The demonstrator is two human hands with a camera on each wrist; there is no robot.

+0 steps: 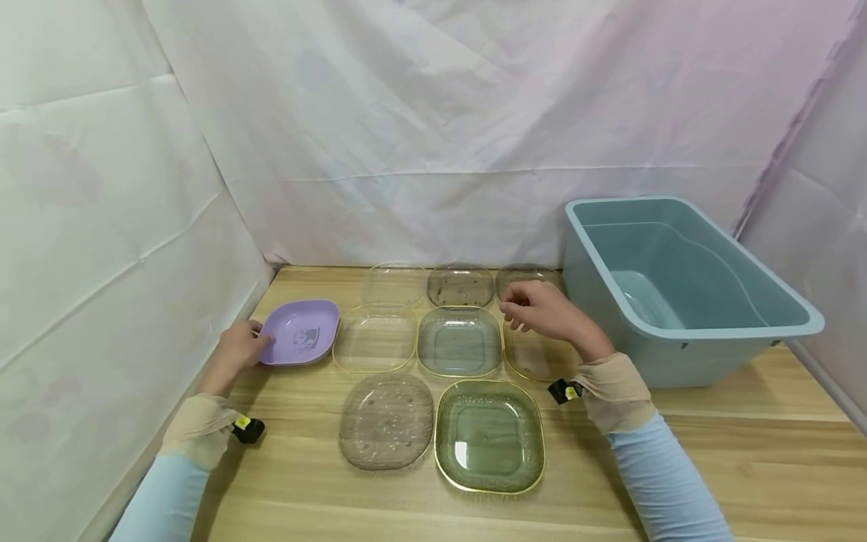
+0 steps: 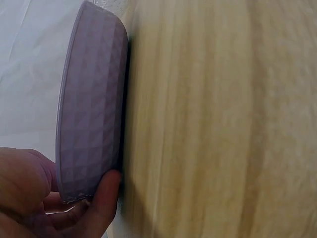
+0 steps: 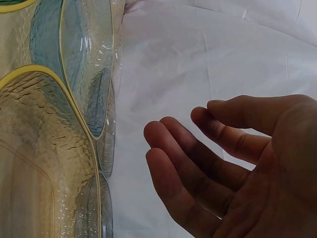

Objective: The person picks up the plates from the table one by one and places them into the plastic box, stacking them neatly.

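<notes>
At the far left of the worktop (image 1: 711,444), the left hand (image 1: 238,348) grips the near edge of the purple plate (image 1: 301,332). Only the left wrist view shows the thumb (image 2: 101,203) under its faceted rim. To the right lie the clear plates; the right hand (image 1: 545,310) hovers over the amber one (image 1: 535,357), holding nothing. The right wrist view shows its fingers (image 3: 188,163) loosely bent and apart. The blue tub (image 1: 684,301) stands rightmost.
</notes>
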